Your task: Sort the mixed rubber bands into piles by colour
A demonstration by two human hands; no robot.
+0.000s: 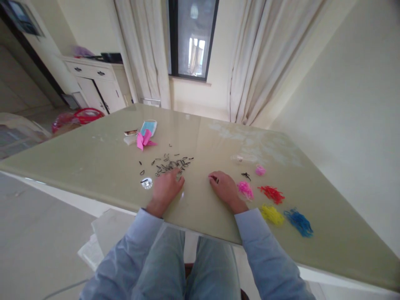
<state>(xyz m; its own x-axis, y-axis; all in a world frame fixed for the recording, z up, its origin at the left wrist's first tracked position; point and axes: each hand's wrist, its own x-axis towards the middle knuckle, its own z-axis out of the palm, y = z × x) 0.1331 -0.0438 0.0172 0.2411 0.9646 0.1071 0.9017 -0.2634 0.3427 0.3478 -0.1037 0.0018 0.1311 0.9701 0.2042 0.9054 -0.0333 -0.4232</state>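
My left hand [168,186] rests at the near edge of a scattered pile of small black pieces [171,164], some looped and some straight, too small to name. Its thumb stands apart from the fingers, whose tips touch the pile. To its left lies a small round silvery-white piece [146,183] with a dark strip on it. My right hand [224,186] lies on the table with its fingers curled and thumb side inward; what is in them, if anything, is hidden. Just right of it are a bundle of pink bands [245,189] and a few black strands [246,176].
Red [271,194], yellow [272,214] and blue bundles [299,222] lie on the right of the table [200,216], with a smaller pink bundle [260,170] and a clear plastic piece [243,158]. At back left are a blue face mask [148,127] and folded pink paper [144,140].
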